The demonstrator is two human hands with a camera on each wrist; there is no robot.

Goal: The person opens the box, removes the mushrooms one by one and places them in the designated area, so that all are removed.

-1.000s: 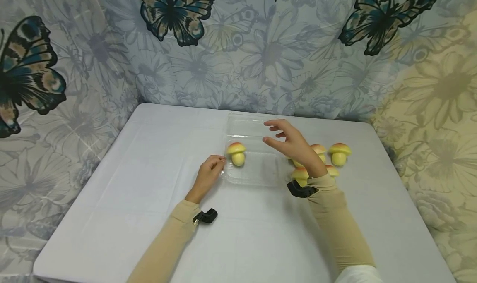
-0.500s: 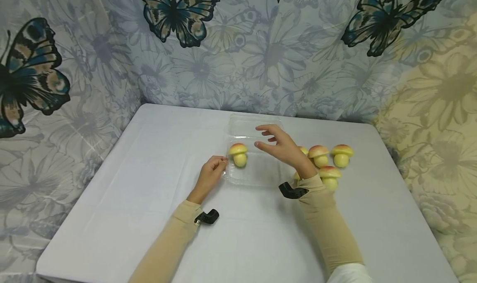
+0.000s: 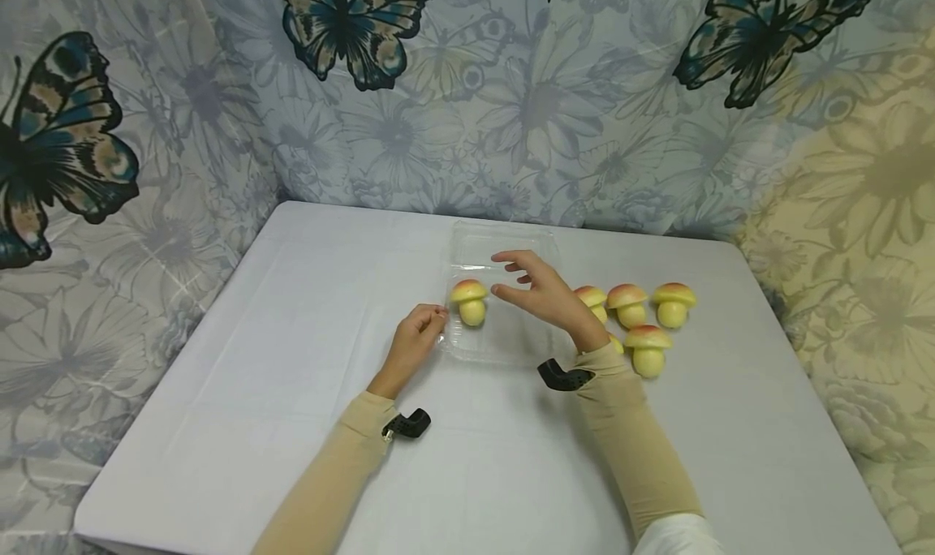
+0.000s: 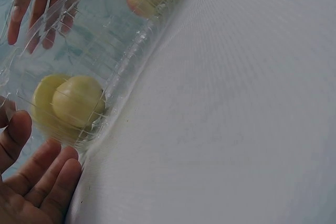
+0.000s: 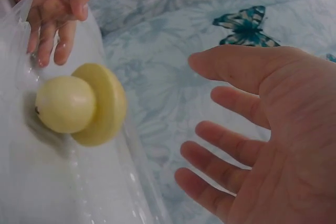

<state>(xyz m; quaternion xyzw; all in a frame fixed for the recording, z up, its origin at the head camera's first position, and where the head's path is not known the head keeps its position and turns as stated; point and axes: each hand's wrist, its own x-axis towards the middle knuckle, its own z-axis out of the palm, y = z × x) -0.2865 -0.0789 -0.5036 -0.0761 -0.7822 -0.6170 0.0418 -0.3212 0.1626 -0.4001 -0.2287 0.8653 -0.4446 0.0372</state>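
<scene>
A clear plastic container (image 3: 504,340) lies on the table with its lid folded back. Inside it, near the left wall, sits a yellow toy mushroom (image 3: 469,302) with a reddish cap. My left hand (image 3: 415,342) pinches the container's left edge between thumb and fingers. Over the container hovers my right hand (image 3: 544,295), fingers spread and slightly bent, nothing in them. In the right wrist view its thumb and fingers point toward the mushroom (image 5: 79,103), apart from it. The left wrist view shows that mushroom (image 4: 73,103) through the plastic wall.
Several more toy mushrooms (image 3: 647,350) stand in a group right of the container; my right forearm partly hides some. A white cloth covers the table (image 3: 292,311). Butterfly-patterned fabric walls (image 3: 409,133) enclose the back and sides.
My right hand has moved left and slightly down over the container, toward the mushroom inside, uncovering more of the group on the right. My left hand stays at the container's edge.
</scene>
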